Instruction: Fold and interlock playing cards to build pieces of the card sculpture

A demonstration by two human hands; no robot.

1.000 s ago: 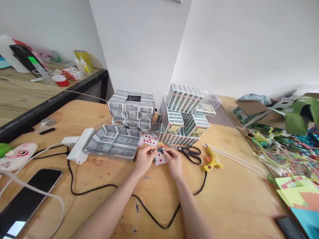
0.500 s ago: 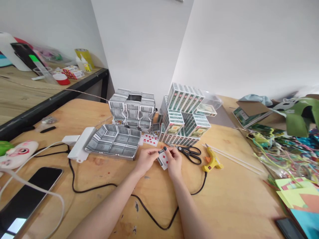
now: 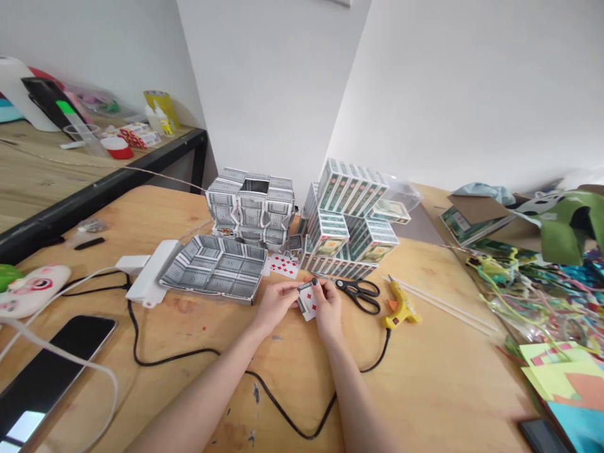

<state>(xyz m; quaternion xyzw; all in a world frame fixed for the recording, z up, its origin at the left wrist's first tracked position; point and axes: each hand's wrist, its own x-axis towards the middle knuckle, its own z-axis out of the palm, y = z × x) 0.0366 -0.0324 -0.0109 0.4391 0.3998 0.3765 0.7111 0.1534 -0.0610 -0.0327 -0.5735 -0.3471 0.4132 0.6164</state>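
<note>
Pinching playing card (image 3: 309,303) near upper edge with left hand (image 3: 275,305) and right hand (image 3: 330,308), seemingly for steadiness | at body's 12 o'clock, over bench (image 3: 425,390) | scissors (image 3: 348,290) at card's 3 o'clock, within easy reach

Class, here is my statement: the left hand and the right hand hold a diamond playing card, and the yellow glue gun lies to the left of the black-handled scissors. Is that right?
Not quite: the head view shows the yellow glue gun to the right of the black-handled scissors. The left hand and right hand do hold a diamond playing card.
</note>
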